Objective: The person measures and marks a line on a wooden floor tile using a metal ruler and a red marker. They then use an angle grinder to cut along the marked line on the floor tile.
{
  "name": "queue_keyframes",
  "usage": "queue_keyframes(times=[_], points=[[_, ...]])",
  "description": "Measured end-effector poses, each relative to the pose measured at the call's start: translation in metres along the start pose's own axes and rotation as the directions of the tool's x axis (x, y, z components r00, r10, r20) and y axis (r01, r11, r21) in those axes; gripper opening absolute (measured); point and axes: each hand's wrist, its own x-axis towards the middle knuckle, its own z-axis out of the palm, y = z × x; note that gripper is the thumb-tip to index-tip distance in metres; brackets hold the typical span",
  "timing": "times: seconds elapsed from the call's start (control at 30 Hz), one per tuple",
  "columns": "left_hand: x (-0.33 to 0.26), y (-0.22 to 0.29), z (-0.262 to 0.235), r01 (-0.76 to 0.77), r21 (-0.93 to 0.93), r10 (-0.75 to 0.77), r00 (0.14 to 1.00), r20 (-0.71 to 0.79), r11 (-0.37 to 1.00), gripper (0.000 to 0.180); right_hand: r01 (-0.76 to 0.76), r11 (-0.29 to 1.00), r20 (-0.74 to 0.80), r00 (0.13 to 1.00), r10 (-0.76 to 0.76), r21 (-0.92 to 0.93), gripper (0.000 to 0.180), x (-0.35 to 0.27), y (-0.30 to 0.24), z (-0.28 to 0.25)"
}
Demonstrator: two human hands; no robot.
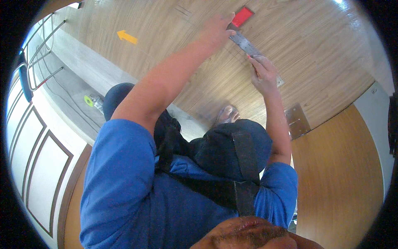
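A long, flat metal ruler (245, 44) lies slantwise over the wood-look floor, its lower right end showing past my right hand. My left hand (219, 31) is closed at the ruler's upper end, with the thumb along its edge. Touching the fingers of that hand is a flat red rectangle (243, 17); whether the hand grips it too, I cannot tell. Farther down the ruler, my right hand (264, 74) is closed over it with bent fingers. Anything small inside that hand is hidden. Both forearms are bare below blue sleeves.
A yellow arrow (127, 37) marks the wood-look floor (166, 45) at left. My bare foot (228, 115) rests below the ruler. At right, a metal plate (297, 120) adjoins a wooden panel (338, 166). A metal-framed chair (45, 54) and a greenish-yellow roll (88, 100) are at far left.
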Motion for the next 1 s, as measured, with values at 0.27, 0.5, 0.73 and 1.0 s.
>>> queue_keyframes(times=[0.27, 0.5, 0.73, 1.0], points=[[0.000, 0.004, -0.008, -0.004, 0.021, 0.003, 0.999, 0.034, 1.000, 0.069, 0.016, 1.000, -0.012, 1.000, -0.016, -0.006, 0.033, -0.014, 0.006, -0.006], [0.003, -0.001, -0.004, -0.036, 0.054, 0.035, 0.999, 0.022, 0.998, 0.069, 0.023, 0.999, -0.022, 0.999, -0.023, 0.036, 0.035, 0.016, 0.000, 0.019], [0.000, 0.003, -0.009, -0.040, 0.094, 0.038, 0.999, 0.020, 0.995, 0.068, 0.021, 1.000, 0.003, 1.000, -0.021, 0.011, 0.033, 0.006, 0.002, 0.011], [-0.001, -0.007, 0.002, -0.045, 0.055, 0.045, 0.999, 0.011, 0.997, 0.070, -0.007, 1.000, -0.001, 1.000, 0.007, -0.001, 0.033, -0.009, 0.003, 0.002]])
